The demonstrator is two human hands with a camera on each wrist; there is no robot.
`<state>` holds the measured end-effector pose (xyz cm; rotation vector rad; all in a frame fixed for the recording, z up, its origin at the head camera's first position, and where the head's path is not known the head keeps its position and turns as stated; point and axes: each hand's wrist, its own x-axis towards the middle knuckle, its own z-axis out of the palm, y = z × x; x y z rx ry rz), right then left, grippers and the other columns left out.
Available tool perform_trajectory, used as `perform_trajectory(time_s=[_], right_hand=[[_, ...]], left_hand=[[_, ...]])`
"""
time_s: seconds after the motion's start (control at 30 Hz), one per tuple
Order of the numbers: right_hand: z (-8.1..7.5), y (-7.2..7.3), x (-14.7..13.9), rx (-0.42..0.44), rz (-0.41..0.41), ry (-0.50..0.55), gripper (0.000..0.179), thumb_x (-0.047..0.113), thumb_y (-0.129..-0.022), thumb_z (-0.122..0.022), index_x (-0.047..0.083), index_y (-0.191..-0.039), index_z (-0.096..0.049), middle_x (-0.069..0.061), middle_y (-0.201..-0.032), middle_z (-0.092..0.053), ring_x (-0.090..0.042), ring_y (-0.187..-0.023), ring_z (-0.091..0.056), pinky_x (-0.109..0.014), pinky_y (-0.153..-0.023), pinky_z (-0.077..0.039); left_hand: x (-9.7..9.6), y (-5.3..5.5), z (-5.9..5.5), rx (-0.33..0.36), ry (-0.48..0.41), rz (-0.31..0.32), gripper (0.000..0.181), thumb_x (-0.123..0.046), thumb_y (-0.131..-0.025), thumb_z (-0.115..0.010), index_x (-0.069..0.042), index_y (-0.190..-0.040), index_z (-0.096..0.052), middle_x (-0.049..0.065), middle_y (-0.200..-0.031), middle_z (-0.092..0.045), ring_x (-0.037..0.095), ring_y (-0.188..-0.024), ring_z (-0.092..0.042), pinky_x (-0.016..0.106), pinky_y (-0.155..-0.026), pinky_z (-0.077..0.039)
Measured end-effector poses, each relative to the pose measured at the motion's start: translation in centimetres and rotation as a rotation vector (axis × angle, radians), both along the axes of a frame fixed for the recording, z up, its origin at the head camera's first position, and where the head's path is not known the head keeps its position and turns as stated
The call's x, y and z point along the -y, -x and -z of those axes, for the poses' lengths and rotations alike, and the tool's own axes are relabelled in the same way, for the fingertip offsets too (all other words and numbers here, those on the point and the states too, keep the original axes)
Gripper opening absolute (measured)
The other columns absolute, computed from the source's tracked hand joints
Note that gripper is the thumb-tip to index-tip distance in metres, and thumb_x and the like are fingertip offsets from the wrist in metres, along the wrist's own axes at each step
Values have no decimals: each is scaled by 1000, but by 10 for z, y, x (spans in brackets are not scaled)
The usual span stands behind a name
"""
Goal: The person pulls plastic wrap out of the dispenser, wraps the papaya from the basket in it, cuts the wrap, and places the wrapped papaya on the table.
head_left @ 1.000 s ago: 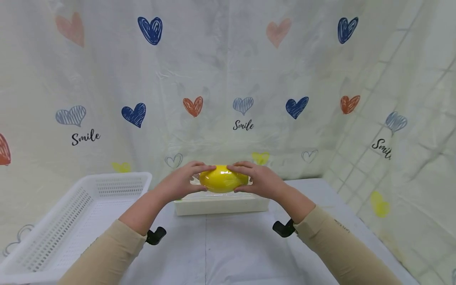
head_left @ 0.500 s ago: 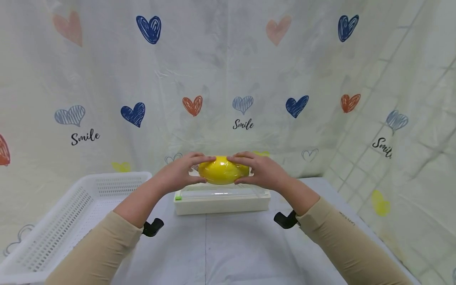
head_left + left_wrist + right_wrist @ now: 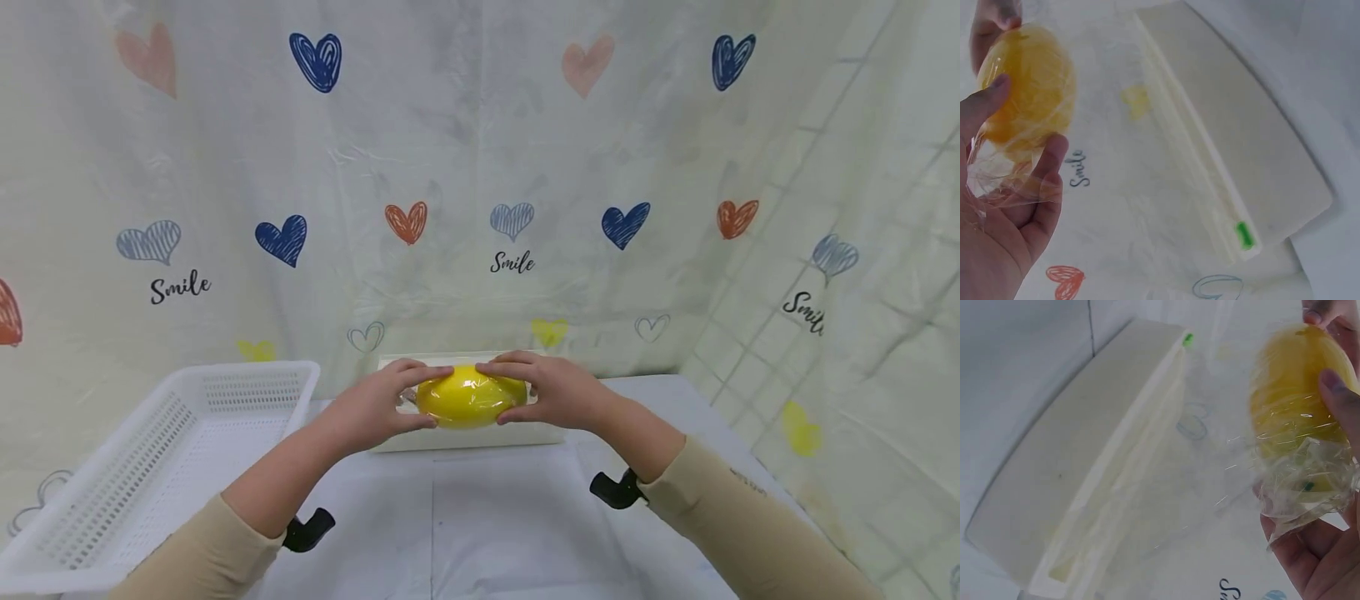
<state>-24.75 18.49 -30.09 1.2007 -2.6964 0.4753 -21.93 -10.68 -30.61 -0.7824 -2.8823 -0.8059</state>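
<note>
- Fruit, left hand and right hand block part of the box in the head view.
- Left sleeve covers part of the basket, itself clipped at left.
- Lettering on right sleeve: too small to read.

I see the person's 2 arms stretched out in front, the left forearm and right forearm slanting inward. The left hand and right hand face each other, gripping from opposite sides, fingers curved over the top, thumbs underneath, fingertips near but apart. The 2 beige sleeves end short of the wrists.
</note>
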Motion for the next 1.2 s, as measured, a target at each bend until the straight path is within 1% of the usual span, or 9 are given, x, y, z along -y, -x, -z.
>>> perform_trajectory(time_s=[0.07,0.17,0.33,0.47,0.63,0.73,0.87,1.07,1.2], right_hand=[[9,-5,1,27,-2,-23,70,45,-82,-79,35,-145,-50,4,-139,-55,-16,-106,-61,-24,-77,-55],[25,-13,1,50,-6,-53,70,47,-82,-78,35,-145,-50,5,-140,-54,-16,-109,-61,-29,-83,-55],[57,-21,1,95,18,-83,69,49,-83,-75,37,-146,-48,8,-140,-53,-15,-111,-61,-34,-90,-54],[82,-21,0,108,23,-92,70,49,-84,-75,34,-147,-46,6,-142,-52,-17,-112,-61,-37,-91,-54],[110,-13,-1,95,-6,-111,68,46,-87,-74,33,-148,-45,4,-143,-49,-18,-107,-63,-38,-90,-54],[120,-8,1,120,4,-138,65,44,-90,-71,34,-148,-44,2,-143,-49,-16,-101,-64,-36,-86,-55],[127,-2,5,130,15,-162,63,43,-91,-70,36,-148,-43,2,-143,-49,-17,-100,-64,-37,-85,-55],[134,3,9,101,5,-185,64,41,-92,-70,36,-149,-42,2,-143,-49,-17,-100,-64,-36,-87,-55],[133,5,8,75,-14,-198,66,41,-91,-71,36,-149,-40,1,-145,-47,-16,-95,-65,-35,-84,-56]], left_hand=[[0,-6,13,18,-2,-14,66,-39,-82,-81,-46,-141,-51,-1,-140,-52,23,-115,-58,41,-87,-56],[1,-13,34,47,-11,-21,65,-41,-82,-80,-46,-140,-51,-3,-138,-52,22,-114,-59,43,-88,-55],[-1,-19,67,61,-13,22,65,-42,-84,-78,-39,-143,-51,-3,-136,-53,22,-114,-59,44,-90,-54],[-2,-16,91,65,-8,46,65,-41,-84,-79,-38,-143,-51,-3,-137,-53,20,-115,-58,43,-91,-53],[-2,-7,118,67,4,46,66,-35,-83,-80,-37,-142,-51,-3,-135,-53,21,-115,-58,44,-92,-53],[-2,-1,130,68,10,37,65,-33,-83,-81,-36,-141,-52,-2,-136,-52,23,-116,-57,46,-93,-52],[-2,6,140,75,13,15,64,-31,-83,-81,-34,-140,-52,-1,-139,-51,24,-120,-56,48,-96,-50],[2,12,149,73,16,29,66,-31,-84,-80,-35,-142,-49,2,-143,-48,27,-123,-54,51,-96,-49],[7,14,152,82,14,38,69,-36,-85,-79,-39,-145,-46,2,-145,-47,27,-127,-52,53,-99,-47]])
